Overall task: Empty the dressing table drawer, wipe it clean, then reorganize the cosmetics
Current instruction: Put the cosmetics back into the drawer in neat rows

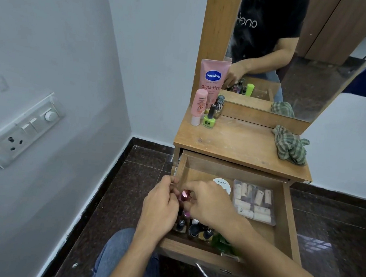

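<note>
Together, left hand [160, 205] and right hand [211, 204] pinch a glossy pink bottle [186, 194] over the open drawer [287, 217].

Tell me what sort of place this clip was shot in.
Likely a bedroom corner at home: a wooden dressing table with a mirror, a lotion tube and nail polish on top, and an open drawer of cosmetics.
</note>
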Demonstrator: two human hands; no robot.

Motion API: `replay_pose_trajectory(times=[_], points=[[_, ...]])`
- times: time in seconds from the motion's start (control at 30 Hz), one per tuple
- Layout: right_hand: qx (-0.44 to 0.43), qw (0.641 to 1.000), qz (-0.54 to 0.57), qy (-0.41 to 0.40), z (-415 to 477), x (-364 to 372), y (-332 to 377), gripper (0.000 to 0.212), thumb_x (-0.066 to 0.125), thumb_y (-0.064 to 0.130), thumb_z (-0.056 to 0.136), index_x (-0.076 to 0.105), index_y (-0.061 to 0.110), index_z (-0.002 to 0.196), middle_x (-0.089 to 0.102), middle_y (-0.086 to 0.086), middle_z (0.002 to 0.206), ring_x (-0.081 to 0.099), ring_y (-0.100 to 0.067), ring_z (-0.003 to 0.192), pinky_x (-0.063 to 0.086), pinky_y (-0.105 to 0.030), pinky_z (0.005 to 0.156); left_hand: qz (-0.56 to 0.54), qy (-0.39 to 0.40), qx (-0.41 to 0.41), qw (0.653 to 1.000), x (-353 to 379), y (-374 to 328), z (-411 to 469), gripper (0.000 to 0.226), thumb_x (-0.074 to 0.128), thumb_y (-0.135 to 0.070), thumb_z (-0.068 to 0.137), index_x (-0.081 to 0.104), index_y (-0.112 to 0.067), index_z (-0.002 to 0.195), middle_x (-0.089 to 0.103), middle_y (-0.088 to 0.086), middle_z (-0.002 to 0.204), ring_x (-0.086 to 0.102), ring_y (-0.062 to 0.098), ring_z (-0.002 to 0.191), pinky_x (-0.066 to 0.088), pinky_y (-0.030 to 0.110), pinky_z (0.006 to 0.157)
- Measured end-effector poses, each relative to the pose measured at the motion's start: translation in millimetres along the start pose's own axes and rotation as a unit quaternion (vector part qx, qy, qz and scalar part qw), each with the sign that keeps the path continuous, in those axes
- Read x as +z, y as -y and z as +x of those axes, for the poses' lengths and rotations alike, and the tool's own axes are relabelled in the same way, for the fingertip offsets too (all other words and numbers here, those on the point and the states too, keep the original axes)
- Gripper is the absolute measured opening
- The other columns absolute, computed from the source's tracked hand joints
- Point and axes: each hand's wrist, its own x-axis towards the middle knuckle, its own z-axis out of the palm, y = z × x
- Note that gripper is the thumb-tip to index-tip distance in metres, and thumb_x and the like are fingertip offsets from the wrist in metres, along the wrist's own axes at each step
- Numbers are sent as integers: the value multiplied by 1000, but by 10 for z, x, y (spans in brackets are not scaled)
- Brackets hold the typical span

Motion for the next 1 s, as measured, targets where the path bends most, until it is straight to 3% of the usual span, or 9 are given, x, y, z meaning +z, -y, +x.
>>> replay_pose_trajectory(times=[0.17, 0.37, 0.53, 0.7, 0.83, 1.0], points=[[22, 999, 31, -25, 219, -457, -56, 35, 69, 58, 84, 72, 34, 110, 74, 16, 105, 69, -8, 96, 58, -35, 85, -4, 4, -9, 1000, 8, 3, 8, 36, 46, -3, 97, 56, -28, 120, 64, -12, 95, 61, 1, 92, 47, 20, 81], [106, 955, 69, -269, 812, -1259, -232, 28, 71, 43, 88, 74, 27, 111, 73, 13, 93, 67, -11, 92, 55, -33, 81, -6, 3, 4, 1000, 22, 44, 8, 37, 47, -2, 97, 56, -29, 121, 64, -12, 94, 60, 0, 91, 46, 18, 79], [146, 960, 16, -237, 1207, -1371, -294, 31, 69, 37, 91, 70, 27, 120, 70, 7, 97, 65, -21, 99, 56, -39, 81, 3, 0, 6, 1000, 32, 51, 11, 37, 48, -3, 96, 55, -30, 120, 64, -12, 93, 61, 0, 89, 48, 19, 79], [131, 971, -16, -199, 1391, -1271, -295, 21, 67, 35, 93, 74, 29, 112, 65, 9, 86, 60, -18, 85, 46, -31, 67, 5, -5, 7, 1000, 45, 46, 28, 36, 48, -3, 96, 56, -31, 117, 64, -14, 92, 60, -3, 89, 46, 15, 77], [131, 972, -27, -195, 1437, -1214, -296, 19, 67, 32, 95, 74, 27, 112, 70, 4, 90, 65, -23, 89, 51, -34, 69, 8, -3, 8, 1000, 43, 49, 20, 36, 48, -4, 96, 57, -30, 118, 64, -14, 93, 61, 0, 90, 51, 24, 83], [113, 970, -44, -212, 1126, -1271, -247, 12, 67, 26, 92, 75, 22, 100, 71, 2, 89, 65, -23, 87, 55, -36, 72, 4, -1, 10, 1000, 26, 30, 10, 36, 46, -2, 95, 56, -29, 118, 63, -14, 96, 60, -1, 92, 47, 19, 82]])
